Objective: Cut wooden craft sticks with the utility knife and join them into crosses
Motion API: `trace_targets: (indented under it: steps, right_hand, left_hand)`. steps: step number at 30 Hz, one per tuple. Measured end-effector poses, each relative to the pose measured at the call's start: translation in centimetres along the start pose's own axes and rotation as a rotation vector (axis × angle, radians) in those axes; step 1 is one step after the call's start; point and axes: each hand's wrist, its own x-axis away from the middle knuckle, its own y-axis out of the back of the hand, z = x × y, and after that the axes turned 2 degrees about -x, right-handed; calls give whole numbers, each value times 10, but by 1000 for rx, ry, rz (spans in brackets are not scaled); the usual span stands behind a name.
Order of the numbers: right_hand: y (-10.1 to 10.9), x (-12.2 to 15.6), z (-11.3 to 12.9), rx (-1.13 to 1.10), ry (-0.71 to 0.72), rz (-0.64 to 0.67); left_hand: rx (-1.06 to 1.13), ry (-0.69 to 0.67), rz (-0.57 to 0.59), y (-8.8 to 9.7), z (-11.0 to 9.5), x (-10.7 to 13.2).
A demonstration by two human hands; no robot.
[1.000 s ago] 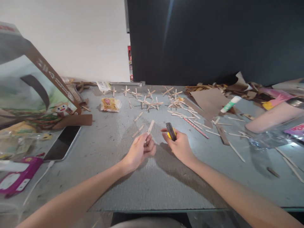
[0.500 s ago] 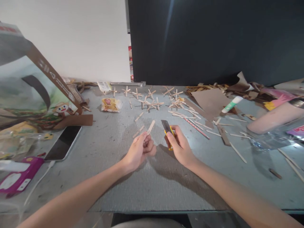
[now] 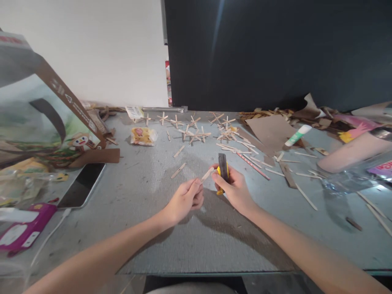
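**Craft stick being brought to a utility knife**

Craft stick [image 3: 207, 174] is being pinched at its near end by the left hand [image 3: 186, 199], its far tip being angled toward the knife so it can be reached. A yellow utility knife [image 3: 222, 170] is being gripped upright by the closed right hand [image 3: 234, 188], just above the counter [image 3: 147, 179]. Glued stick crosses [image 3: 192, 132] are being kept well apart, farther back.

arms: bare, no sleeves | hands [image 3: 186, 198]: bare, ungloved

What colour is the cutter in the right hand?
Yellow with a black slider; the cutter shows best in the head view.
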Motion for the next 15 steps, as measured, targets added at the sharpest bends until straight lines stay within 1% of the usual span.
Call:
trace_targets:
  steps: [7, 10, 12, 15]
  right_hand:
    - [-2, 1, 5, 39, -11, -7]
    - [-2, 0, 5, 13, -50, -24]
    - [-4, -1, 3, -15, -76, -33]
    - [-8, 2, 0, -29, -89, -11]
  left_hand:
    - [-55, 47, 2, 0, 0, -1]
    - [-25, 10, 0, 0, -1, -1]
    - [-5, -43, -49, 1, 0, -1]
    - [-10, -89, -179, 1, 1, -2]
